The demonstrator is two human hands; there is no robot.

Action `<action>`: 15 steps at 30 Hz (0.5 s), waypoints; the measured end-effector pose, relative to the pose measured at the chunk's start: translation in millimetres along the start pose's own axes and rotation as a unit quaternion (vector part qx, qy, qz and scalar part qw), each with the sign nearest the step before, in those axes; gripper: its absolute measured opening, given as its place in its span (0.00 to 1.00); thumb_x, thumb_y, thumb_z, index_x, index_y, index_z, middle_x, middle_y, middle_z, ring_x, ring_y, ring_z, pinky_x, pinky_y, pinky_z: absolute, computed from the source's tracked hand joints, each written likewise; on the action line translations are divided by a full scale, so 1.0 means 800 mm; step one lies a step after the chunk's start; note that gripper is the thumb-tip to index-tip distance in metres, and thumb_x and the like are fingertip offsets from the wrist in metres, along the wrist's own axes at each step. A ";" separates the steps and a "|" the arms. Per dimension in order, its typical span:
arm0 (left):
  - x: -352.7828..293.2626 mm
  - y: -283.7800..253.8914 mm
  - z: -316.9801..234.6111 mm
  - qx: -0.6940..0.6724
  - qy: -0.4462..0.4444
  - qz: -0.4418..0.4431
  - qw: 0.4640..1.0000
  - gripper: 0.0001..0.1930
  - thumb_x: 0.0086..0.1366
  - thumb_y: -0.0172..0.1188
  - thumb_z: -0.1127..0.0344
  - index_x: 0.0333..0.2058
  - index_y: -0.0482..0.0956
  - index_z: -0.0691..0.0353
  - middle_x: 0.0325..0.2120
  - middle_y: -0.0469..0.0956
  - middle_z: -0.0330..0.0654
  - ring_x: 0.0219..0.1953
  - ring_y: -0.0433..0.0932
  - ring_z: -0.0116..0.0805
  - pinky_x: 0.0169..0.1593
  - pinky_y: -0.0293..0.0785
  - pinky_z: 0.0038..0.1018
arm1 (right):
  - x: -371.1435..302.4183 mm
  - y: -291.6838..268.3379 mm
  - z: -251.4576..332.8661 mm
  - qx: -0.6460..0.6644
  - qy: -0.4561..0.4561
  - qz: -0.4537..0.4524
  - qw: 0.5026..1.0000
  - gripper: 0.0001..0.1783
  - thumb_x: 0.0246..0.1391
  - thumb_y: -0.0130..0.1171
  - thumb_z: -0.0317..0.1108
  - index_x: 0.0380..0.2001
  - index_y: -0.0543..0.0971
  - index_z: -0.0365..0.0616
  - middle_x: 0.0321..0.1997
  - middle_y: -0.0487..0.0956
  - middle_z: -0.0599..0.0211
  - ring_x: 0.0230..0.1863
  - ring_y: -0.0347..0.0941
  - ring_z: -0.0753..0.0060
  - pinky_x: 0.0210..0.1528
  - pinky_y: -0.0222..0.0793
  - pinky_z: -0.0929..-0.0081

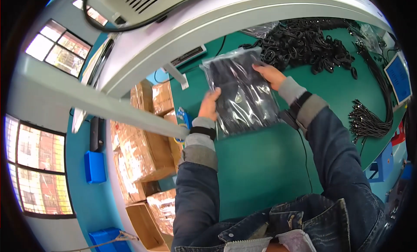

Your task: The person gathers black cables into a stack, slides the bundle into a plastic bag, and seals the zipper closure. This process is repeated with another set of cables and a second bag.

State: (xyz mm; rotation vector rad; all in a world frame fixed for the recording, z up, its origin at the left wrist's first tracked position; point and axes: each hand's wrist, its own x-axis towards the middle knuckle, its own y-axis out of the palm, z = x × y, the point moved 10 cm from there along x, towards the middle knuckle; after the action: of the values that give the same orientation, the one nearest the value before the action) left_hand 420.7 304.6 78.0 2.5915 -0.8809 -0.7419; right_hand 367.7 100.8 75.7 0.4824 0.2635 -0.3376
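Observation:
A clear plastic bag packed with black items, probably cables, is held over the green tabletop. My left hand grips its left edge, thumb on top. At the upper right edge, my right hand holds it the same way, with thumb over the plastic. The fingers of both hands are partly hidden beneath the bag. Just beyond it lies a large heap of coiled black cables, close to my right hand.
Long black cables with metal ends hang along the right side of the green table. A thin wire crosses the tabletop. Overhead runs a white shelf with a post. Taped cardboard boxes are stacked at the left.

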 end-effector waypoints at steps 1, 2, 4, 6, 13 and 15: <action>0.026 0.005 -0.028 0.058 0.098 -0.060 0.992 0.22 0.59 0.56 0.61 0.47 0.66 0.70 0.38 0.76 0.46 0.34 0.77 0.35 0.37 0.74 0.29 | 0.040 -0.068 0.021 -0.165 -0.123 -0.093 0.974 0.31 0.51 0.56 0.40 0.54 0.61 0.32 0.50 0.71 0.54 0.48 0.69 0.65 0.49 0.65 0.71; 0.052 -0.010 -0.018 0.063 0.097 -0.052 0.992 0.22 0.59 0.56 0.61 0.47 0.66 0.70 0.38 0.76 0.46 0.34 0.77 0.35 0.37 0.74 0.29 | 0.055 -0.089 0.043 -0.319 -0.231 -0.166 0.904 0.34 0.51 0.56 0.42 0.54 0.61 0.31 0.52 0.70 0.53 0.51 0.68 0.64 0.51 0.64 0.72; 0.067 -0.108 -0.028 0.284 0.169 -0.166 0.929 0.19 0.59 0.55 0.64 0.44 0.68 0.72 0.37 0.75 0.47 0.34 0.76 0.36 0.38 0.71 0.28 | 0.078 -0.055 0.000 -0.325 -0.171 -0.133 0.921 0.36 0.49 0.57 0.45 0.54 0.60 0.30 0.52 0.70 0.49 0.51 0.68 0.59 0.52 0.62 0.70; 0.082 -0.136 -0.013 0.337 0.147 -0.187 0.911 0.18 0.59 0.56 0.64 0.43 0.68 0.72 0.37 0.75 0.47 0.35 0.75 0.35 0.38 0.71 0.28 | 0.076 -0.048 -0.043 -0.340 -0.101 -0.117 0.928 0.38 0.47 0.57 0.48 0.53 0.60 0.29 0.51 0.69 0.44 0.52 0.67 0.54 0.53 0.61 0.69; 0.043 -0.077 0.016 0.408 0.148 -0.204 0.877 0.16 0.57 0.57 0.65 0.40 0.70 0.71 0.30 0.73 0.44 0.35 0.72 0.30 0.39 0.68 0.25 | 0.018 -0.046 -0.028 -0.439 -0.191 -0.176 0.860 0.37 0.48 0.51 0.49 0.55 0.59 0.34 0.50 0.69 0.40 0.52 0.65 0.47 0.53 0.60 0.65; 0.040 -0.102 0.043 0.359 0.116 -0.202 0.904 0.17 0.57 0.57 0.64 0.41 0.69 0.71 0.28 0.72 0.43 0.32 0.71 0.30 0.38 0.68 0.26 | 0.009 -0.040 -0.033 -0.413 -0.178 -0.168 0.877 0.36 0.49 0.51 0.49 0.55 0.59 0.34 0.51 0.68 0.41 0.52 0.65 0.47 0.53 0.60 0.64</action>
State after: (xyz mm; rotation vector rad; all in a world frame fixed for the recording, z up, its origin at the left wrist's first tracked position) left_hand 462.5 342.8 2.4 3.4920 -0.6182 -0.1811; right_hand 357.8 85.2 37.3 -0.4816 0.1088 -0.6031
